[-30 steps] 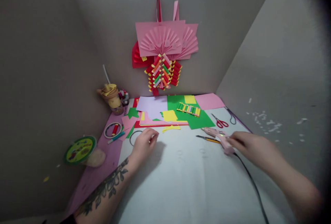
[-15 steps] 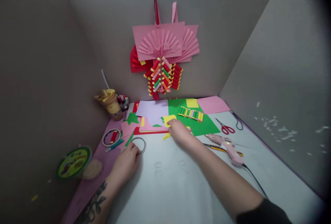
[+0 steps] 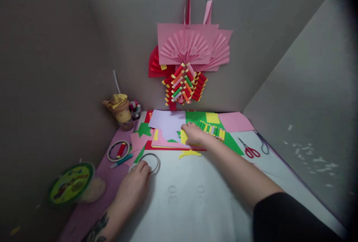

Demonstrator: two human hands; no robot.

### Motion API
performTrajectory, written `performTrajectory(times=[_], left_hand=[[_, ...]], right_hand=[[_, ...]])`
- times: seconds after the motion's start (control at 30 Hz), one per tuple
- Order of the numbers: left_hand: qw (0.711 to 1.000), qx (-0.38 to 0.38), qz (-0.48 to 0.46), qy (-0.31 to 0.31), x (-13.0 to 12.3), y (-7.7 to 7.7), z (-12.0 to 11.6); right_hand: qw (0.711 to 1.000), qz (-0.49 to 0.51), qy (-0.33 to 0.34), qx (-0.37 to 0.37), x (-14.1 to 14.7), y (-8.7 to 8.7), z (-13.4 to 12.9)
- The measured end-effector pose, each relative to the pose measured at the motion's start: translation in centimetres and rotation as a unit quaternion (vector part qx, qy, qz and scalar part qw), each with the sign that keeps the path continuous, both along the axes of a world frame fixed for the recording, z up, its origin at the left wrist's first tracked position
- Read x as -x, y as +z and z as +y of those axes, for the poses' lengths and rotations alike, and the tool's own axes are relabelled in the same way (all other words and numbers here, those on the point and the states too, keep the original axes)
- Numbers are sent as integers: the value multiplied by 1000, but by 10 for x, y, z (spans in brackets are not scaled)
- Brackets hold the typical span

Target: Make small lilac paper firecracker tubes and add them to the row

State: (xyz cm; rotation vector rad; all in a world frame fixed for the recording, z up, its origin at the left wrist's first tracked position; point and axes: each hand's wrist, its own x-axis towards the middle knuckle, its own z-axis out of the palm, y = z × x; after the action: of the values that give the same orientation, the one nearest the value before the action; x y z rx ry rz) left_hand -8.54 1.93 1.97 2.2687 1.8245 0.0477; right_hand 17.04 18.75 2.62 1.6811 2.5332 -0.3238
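Left of the scissors, the right hand touches yellow paper, the left hand a ring, both grips unclear.

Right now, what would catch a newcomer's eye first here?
Probably the large pink pleated-paper fan hanging against the grey wall, with red, green and orange paper rolls clustered below it. Next, at the white table below, the right hand is at the yellow paper sheet and, nearer the viewer, the left hand is at the thin grey ring.
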Motion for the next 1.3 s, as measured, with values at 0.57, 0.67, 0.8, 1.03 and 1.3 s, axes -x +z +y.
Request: performTrajectory(times=[0.57, 0.67, 0.8, 1.03, 1.3], left_hand=[[1000, -5, -16, 5, 4, -4, 7], [1000, -3, -23, 7, 4, -3, 6], [999, -6, -30, 10, 4, -3, 6], [999, -11, -39, 10, 6, -6, 5], [998, -29, -49, 13, 8, -6, 4]], right_hand=[[996, 28, 83, -4, 80, -7, 51], [995, 14, 95, -1, 77, -6, 58], [993, -5, 113, 11, 73, -5, 61], [982, 51, 168, -68, 70, -5, 58], [879, 462, -12, -120, 34, 33, -4]])
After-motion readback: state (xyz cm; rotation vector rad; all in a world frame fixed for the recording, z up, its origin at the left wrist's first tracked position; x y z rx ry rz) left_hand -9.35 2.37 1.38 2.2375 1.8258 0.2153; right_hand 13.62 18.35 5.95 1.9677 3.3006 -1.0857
